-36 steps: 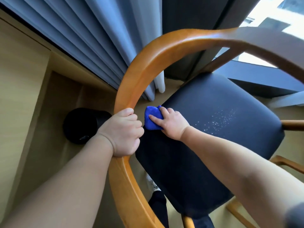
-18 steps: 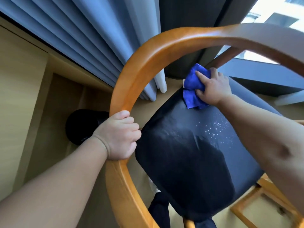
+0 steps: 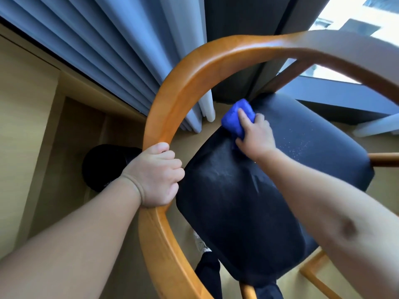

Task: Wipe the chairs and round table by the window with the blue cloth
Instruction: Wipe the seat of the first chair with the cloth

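Chair by the window is being viewed from above.

The blue cloth, bunched into a wad, is being pressed onto the dark seat at the corner nearest the curtain, and it is partly overhanging the seat edge. It is being held by the right hand, with the fingers curled round it and the forefinger laid along the top. The curved wooden rail is being gripped by the left hand, with the fingers wrapped fully round.

Judgement: the seat wipe is being carried out and is not finished. Pale specks are lying on the seat to the right of the cloth. The round table is not in view.

Risks being noted:
- The cloth is being worked at the very edge, so a further push outward could send it off the seat onto the floor.
- Only a small face is being presented by the wad, so the specks could be smeared or missed.
- The specks could be swept onto the floor rather than gathered.
- The curtain hem is hanging just beside the corner and could be brushed.
- The rail patch under the left hand is being covered and could be skipped.
- A dark round object is sitting near the chair and could be knocked if the chair is shifted.
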`<state>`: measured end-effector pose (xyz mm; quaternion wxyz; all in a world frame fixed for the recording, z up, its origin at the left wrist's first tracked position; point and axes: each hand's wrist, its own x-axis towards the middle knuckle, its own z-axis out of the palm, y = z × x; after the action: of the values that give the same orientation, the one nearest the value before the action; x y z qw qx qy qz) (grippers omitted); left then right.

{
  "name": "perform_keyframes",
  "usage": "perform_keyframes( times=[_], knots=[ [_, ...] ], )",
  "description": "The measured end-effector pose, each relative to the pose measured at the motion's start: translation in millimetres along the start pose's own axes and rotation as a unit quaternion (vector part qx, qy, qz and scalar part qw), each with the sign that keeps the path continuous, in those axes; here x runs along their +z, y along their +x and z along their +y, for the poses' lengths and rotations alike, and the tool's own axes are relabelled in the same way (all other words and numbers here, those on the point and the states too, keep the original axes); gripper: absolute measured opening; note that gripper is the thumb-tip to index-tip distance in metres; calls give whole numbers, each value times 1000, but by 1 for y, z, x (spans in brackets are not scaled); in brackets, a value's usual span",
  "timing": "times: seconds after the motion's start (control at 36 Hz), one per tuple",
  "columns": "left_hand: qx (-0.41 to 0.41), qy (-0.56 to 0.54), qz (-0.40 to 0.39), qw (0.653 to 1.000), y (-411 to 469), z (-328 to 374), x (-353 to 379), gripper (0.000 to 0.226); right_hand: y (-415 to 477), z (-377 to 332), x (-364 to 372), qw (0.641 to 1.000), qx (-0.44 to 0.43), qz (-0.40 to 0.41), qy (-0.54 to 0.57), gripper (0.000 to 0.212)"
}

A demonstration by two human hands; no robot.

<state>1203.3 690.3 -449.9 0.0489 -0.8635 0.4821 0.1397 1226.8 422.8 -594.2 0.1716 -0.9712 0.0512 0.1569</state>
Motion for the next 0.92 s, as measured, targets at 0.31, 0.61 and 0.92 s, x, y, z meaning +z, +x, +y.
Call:
perform_keyframes(
  times=[0.31,0.61,0.92],
  knots=[
    [4,20,-1,1000,1,3,-4,15,-84,-43,60,977,-201,-69,-10,87],
    [-6,26,-18,999,1,4,-7,18,-49,-6,40,951,-288,-66,-87,93],
    [-13,25,-11,1000,0,3,-1,17,48,72,-53,995,-11,15,-97,76]
  ],
)
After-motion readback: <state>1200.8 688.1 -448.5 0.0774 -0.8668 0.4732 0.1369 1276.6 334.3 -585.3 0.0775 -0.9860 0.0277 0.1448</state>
